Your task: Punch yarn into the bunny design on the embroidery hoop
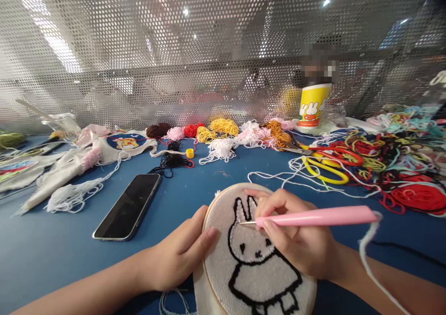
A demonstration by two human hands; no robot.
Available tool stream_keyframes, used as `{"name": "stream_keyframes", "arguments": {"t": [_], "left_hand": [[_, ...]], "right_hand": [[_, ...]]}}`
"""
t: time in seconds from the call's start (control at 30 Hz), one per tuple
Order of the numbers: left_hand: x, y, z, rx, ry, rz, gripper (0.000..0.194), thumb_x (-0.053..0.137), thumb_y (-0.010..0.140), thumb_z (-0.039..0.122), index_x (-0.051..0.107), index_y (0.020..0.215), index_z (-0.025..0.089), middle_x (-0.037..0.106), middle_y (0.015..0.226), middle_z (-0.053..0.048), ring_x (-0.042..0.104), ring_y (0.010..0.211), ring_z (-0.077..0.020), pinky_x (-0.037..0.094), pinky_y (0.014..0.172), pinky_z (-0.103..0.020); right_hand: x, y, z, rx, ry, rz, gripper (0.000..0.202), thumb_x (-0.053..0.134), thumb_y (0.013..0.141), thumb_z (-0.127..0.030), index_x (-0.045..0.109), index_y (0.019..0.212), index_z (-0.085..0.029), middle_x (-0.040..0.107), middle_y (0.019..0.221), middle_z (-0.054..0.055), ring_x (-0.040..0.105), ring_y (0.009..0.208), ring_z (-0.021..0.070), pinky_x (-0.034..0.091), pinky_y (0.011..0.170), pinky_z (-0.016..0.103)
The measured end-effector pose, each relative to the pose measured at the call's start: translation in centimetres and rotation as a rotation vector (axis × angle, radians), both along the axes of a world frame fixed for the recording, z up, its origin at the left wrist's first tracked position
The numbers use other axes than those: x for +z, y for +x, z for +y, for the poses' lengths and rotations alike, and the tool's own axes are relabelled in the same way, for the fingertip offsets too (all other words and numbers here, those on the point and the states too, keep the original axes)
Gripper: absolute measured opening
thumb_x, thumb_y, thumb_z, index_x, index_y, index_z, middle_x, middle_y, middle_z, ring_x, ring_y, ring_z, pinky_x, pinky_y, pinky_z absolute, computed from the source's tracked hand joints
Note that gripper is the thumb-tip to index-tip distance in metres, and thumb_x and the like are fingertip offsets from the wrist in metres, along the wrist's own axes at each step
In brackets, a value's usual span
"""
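My left hand [181, 250] grips the left edge of an embroidery hoop [208, 271], thumb on top and the other fingers partly hidden behind it. White cloth [259, 278] is stretched in the hoop, with a rabbit figure outlined in black yarn. Pinched in my right hand [296, 231] is a pink punch needle [324, 216]. Its metal tip touches or nearly touches the cloth at the base of the rabbit's left ear, where white stitches show. White yarn [365, 250] trails from the tool's back end.
A phone [128, 208] lies left of the hoop. Yarn bundles [223, 127] line the back of the blue table. Yellow-handled scissors [327, 168] and tangled yarn [418, 166] lie at right, near a yellow paper cup [313, 106]. A perforated metal screen [223, 41] stands behind.
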State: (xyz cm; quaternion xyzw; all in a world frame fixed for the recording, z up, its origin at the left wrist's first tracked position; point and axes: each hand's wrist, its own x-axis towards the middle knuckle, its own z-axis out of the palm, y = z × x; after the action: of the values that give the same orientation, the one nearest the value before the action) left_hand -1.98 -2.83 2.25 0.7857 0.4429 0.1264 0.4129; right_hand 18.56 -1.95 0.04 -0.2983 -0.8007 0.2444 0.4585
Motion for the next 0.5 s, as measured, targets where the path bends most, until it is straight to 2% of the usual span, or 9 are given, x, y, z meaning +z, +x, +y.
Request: {"name": "stream_keyframes", "arguments": {"t": [0.2,0.4,0.5], "left_hand": [[0.0,0.1,-0.2,0.033,0.028,-0.038,0.024,0.024,0.083,0.036,0.04,0.082,0.018,0.047,0.078,-0.002,0.042,0.071,-0.0148,0.039,0.069,-0.026],[-0.1,0.3,-0.3,0.07,0.012,-0.086,0.023,0.027,0.083,0.036,0.042,0.081,0.018,0.049,0.08,-0.002,0.045,0.077,-0.0168,0.04,0.068,-0.025],[-0.3,0.4,-0.4,0.084,-0.004,-0.119,0.025,0.027,0.082,0.039,0.042,0.081,0.019,0.05,0.078,-0.002,0.046,0.082,-0.0187,0.04,0.066,-0.024]], "right_hand": [[1.2,-0.5,0.0,-0.026,0.202,-0.159,0.01,0.043,0.072,-0.01,0.042,0.069,-0.019,0.047,0.056,-0.004,0.048,0.053,0.0084,0.042,0.086,0.037],[1.5,-0.9,-0.1,-0.1,0.263,-0.209,0.012,0.043,0.07,-0.009,0.041,0.068,-0.021,0.049,0.056,-0.003,0.054,0.057,0.0112,0.046,0.078,0.032],[1.2,-0.7,0.0,-0.097,0.287,-0.238,0.009,0.045,0.075,-0.014,0.043,0.069,-0.021,0.052,0.056,-0.003,0.056,0.06,0.0126,0.046,0.077,0.03]]}}
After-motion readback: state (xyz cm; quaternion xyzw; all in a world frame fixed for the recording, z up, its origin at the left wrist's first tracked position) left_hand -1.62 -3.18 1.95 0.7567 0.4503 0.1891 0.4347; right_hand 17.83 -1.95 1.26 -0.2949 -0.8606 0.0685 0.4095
